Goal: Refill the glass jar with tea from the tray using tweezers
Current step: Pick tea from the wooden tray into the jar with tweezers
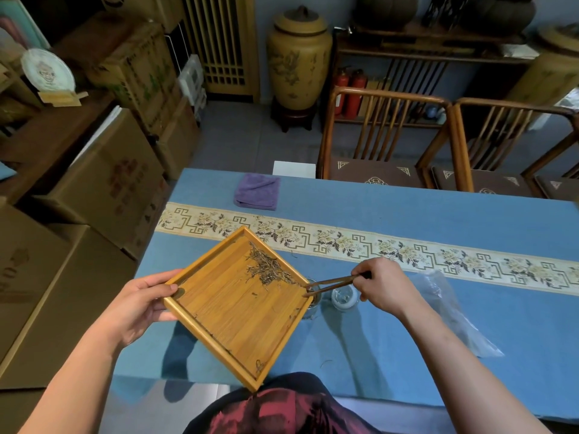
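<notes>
My left hand (147,303) grips the left corner of a square bamboo tray (232,314), held tilted above the blue table. Loose dry tea leaves (269,269) lie heaped near the tray's right corner. That corner sits over the mouth of a small glass jar (314,303), which is mostly hidden behind the tray. My right hand (383,285) pinches wooden tweezers (332,284); their tips reach the tray's right corner above the jar. A glass lid (344,297) lies on the table just right of the jar.
A clear plastic bag (451,311) lies to the right of my right hand. A folded purple cloth (258,191) rests at the far left of the table. A patterned runner (376,245) crosses the table (407,214). Wooden chairs (385,136) stand behind; cardboard boxes (103,183) stack at the left.
</notes>
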